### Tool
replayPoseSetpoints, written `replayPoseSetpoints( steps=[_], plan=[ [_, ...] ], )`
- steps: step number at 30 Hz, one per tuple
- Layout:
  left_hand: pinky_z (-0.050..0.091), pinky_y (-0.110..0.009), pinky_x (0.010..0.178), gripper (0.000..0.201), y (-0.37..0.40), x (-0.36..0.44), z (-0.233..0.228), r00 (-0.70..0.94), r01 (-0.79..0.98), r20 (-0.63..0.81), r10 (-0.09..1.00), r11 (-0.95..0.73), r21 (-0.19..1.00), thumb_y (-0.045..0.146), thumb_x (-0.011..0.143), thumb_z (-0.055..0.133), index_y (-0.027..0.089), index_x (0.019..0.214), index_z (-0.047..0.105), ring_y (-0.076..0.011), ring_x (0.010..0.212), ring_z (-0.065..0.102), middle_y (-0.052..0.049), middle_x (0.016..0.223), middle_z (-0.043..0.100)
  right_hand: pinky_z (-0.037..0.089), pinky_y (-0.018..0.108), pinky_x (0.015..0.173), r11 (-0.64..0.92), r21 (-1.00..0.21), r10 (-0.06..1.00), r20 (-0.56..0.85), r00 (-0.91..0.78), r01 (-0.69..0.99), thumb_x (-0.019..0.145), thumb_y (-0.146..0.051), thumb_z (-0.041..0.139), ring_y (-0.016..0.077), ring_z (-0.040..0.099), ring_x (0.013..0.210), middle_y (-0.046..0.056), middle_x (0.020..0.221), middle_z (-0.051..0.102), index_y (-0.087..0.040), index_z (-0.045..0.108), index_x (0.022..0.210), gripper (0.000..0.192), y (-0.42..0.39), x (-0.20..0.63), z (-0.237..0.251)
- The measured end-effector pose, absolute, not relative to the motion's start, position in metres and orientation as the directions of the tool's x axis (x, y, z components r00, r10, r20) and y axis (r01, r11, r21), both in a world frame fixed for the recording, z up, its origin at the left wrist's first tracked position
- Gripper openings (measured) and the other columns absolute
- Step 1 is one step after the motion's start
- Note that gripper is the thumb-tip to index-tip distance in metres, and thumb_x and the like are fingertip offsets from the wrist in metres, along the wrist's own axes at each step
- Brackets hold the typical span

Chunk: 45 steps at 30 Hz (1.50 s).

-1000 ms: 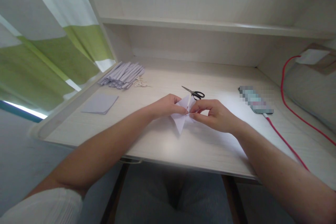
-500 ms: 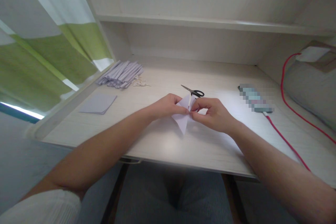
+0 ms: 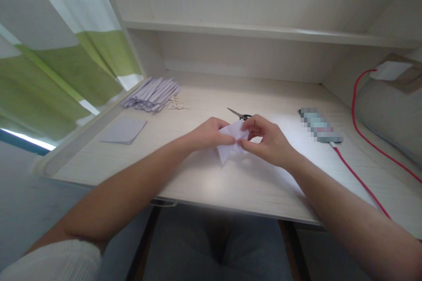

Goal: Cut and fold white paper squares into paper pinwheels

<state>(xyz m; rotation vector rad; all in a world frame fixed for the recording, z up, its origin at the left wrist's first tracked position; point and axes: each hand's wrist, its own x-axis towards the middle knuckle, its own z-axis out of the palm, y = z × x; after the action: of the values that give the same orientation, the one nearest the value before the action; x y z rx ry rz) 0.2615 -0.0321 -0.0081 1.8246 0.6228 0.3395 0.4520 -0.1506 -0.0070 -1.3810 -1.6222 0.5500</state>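
Note:
A small sheet of white paper (image 3: 226,153), creased and partly folded, is held between my two hands above the desk. My left hand (image 3: 211,134) pinches it from the left, thumb on top. From the right, my right hand (image 3: 265,140) grips it with thumb and fingers, its thumb tip close to the left one near the paper's middle. Just behind the paper lies a pair of black-handled scissors (image 3: 235,113), its handles partly hidden by the paper and my right hand.
A pile of rolled paper sticks (image 3: 153,93) lies at the back left beside some small pale string-like pieces (image 3: 177,104). Nearer is a stack of paper sheets (image 3: 123,130). At the right, a phone (image 3: 319,125) is plugged into a red cable (image 3: 359,180). A shelf (image 3: 247,30) spans the back.
The paper has turned and its raised flaps now lie flatter. My right fingers have shifted up over its right side, covering more of the scissors' handles. My left hand has barely moved.

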Motion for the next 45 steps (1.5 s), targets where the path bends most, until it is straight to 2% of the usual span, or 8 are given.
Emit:
replayPoseSetpoints(
  steps=[3,8,20,26,31,35,40,45],
  plan=[
    [0.037,-0.023,0.054,0.019,-0.032,0.260,-0.007,0.808,0.235,-0.054,0.587,-0.237,0.943,0.029,0.071,0.074,0.015,0.082,0.076,-0.0136,0.060,0.059,0.000,0.070,0.068,0.054,0.031,0.066,0.184,-0.937,0.962,0.233,0.139,0.296,0.072,-0.024,0.087,0.0193,0.070,0.073,-0.001,0.085,0.074,-0.026,0.055,0.124,0.061,-0.147,0.454,-0.007],
    [0.037,-0.024,0.054,0.022,-0.031,0.260,-0.007,0.805,0.232,-0.019,0.593,-0.286,0.930,0.032,0.071,0.075,0.014,0.083,0.078,-0.0148,0.060,0.059,-0.001,0.069,0.068,0.047,0.029,0.060,0.026,-0.955,0.999,0.035,0.027,0.296,0.079,-0.034,0.080,0.0164,0.063,0.066,0.003,0.078,0.073,-0.017,0.074,0.087,0.019,-0.141,0.456,-0.012],
    [0.039,-0.024,0.056,0.022,-0.033,0.258,-0.003,0.825,0.216,-0.004,0.564,-0.309,0.926,0.034,0.072,0.078,0.013,0.082,0.077,-0.0145,0.063,0.060,-0.001,0.070,0.067,0.034,0.026,0.051,0.014,-0.930,0.998,0.037,0.054,0.368,0.076,-0.028,0.073,0.0119,0.050,0.054,-0.001,0.063,0.064,-0.016,0.076,0.073,0.012,-0.144,0.451,-0.015],
    [0.049,-0.028,0.081,0.051,-0.018,0.261,-0.002,0.654,-0.068,0.189,0.733,-0.192,0.979,0.047,0.068,0.088,0.018,0.107,0.073,-0.0184,0.094,0.067,-0.007,0.107,0.075,0.035,0.028,0.053,0.067,-0.956,0.938,0.158,0.308,0.285,0.073,-0.031,0.076,0.0135,0.050,0.057,-0.001,0.062,0.063,-0.017,0.073,0.067,0.016,-0.141,0.451,-0.009],
    [0.049,-0.031,0.080,0.055,-0.032,0.279,-0.017,0.734,0.020,0.010,0.679,-0.036,0.999,0.059,0.074,0.079,0.016,0.108,0.075,-0.0216,0.095,0.067,-0.011,0.107,0.076,0.047,0.030,0.060,0.153,-0.987,0.896,0.157,0.416,0.044,0.073,-0.034,0.077,0.0161,0.058,0.062,0.000,0.070,0.069,-0.019,0.072,0.073,0.016,-0.137,0.446,-0.007],
    [0.049,-0.029,0.077,0.050,-0.046,0.284,-0.020,0.684,-0.104,0.127,0.718,-0.076,0.992,0.055,0.070,0.084,0.014,0.099,0.076,-0.0196,0.086,0.067,-0.009,0.096,0.077,0.055,0.035,0.072,0.152,-0.988,0.901,0.133,0.414,-0.014,0.074,-0.038,0.082,0.0197,0.067,0.075,0.002,0.080,0.076,-0.020,0.076,0.082,0.021,-0.136,0.443,-0.012],
    [0.048,-0.028,0.073,0.035,-0.046,0.278,-0.014,0.619,-0.115,0.150,0.771,-0.099,0.988,0.046,0.070,0.085,0.015,0.082,0.076,-0.0160,0.074,0.063,-0.004,0.078,0.074,0.055,0.034,0.071,0.146,-0.989,0.920,0.131,0.369,-0.011,0.076,-0.042,0.084,0.0186,0.067,0.075,0.003,0.083,0.077,-0.020,0.079,0.086,0.025,-0.134,0.442,-0.019],
    [0.050,-0.028,0.074,0.037,-0.042,0.277,-0.014,0.588,-0.157,0.163,0.792,-0.085,0.984,0.043,0.066,0.088,0.014,0.085,0.075,-0.0156,0.075,0.063,-0.003,0.081,0.073,0.057,0.035,0.073,0.130,-0.991,0.926,0.116,0.358,-0.014,0.077,-0.044,0.086,0.0189,0.069,0.075,0.005,0.085,0.079,-0.021,0.080,0.088,0.026,-0.134,0.441,-0.023]
  ],
)
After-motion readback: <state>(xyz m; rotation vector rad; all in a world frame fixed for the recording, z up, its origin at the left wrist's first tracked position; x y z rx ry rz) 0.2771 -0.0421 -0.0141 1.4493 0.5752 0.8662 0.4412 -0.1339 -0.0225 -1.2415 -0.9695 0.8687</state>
